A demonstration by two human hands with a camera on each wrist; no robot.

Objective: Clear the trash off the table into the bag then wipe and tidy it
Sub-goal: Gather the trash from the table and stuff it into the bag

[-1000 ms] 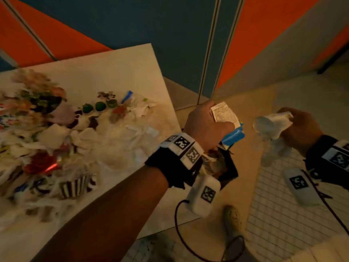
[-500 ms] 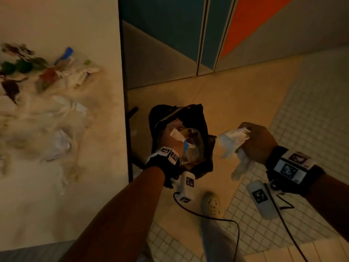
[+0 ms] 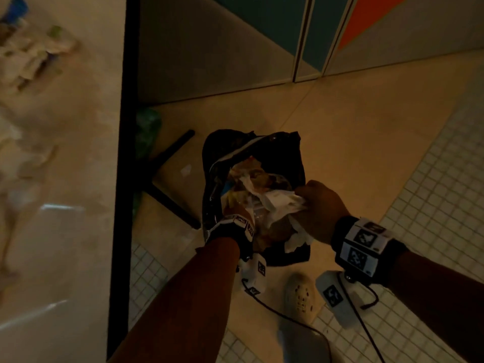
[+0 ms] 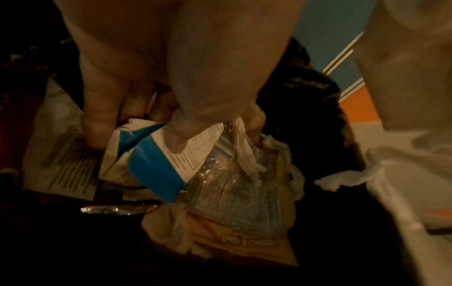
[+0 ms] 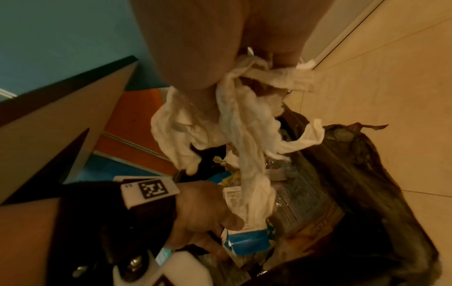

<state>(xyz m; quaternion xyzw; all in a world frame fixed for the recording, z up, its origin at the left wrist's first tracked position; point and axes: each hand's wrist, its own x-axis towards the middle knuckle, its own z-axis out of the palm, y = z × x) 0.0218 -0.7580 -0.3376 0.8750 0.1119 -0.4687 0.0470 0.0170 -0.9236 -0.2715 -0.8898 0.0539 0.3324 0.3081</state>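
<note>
A black trash bag (image 3: 285, 150) stands open on the floor to the right of the table (image 3: 78, 195), with wrappers and paper inside. My left hand (image 3: 239, 214) is down in its mouth, gripping a blue and white carton (image 4: 156, 170) between thumb and fingers; the carton (image 5: 247, 238) lies against a clear wrapper (image 4: 234, 195). My right hand (image 3: 320, 209) hangs over the bag's right rim and clutches a bunch of crumpled white tissues (image 3: 281, 203), whose ends (image 5: 234, 125) dangle into the opening. More trash (image 3: 28, 53) lies on the table's far left.
The table's black edge (image 3: 125, 153) runs beside the bag, with its black foot bar (image 3: 167, 189) and something green (image 3: 146, 127) beneath. A pale shoe (image 3: 300, 296) stands just behind the bag. Tan floor and white tiling (image 3: 432, 205) spread to the right.
My view swung from the littered table down to the bag. My left hand carried the carton into the bag's mouth, and my right hand brought the tissues leftward over the rim.
</note>
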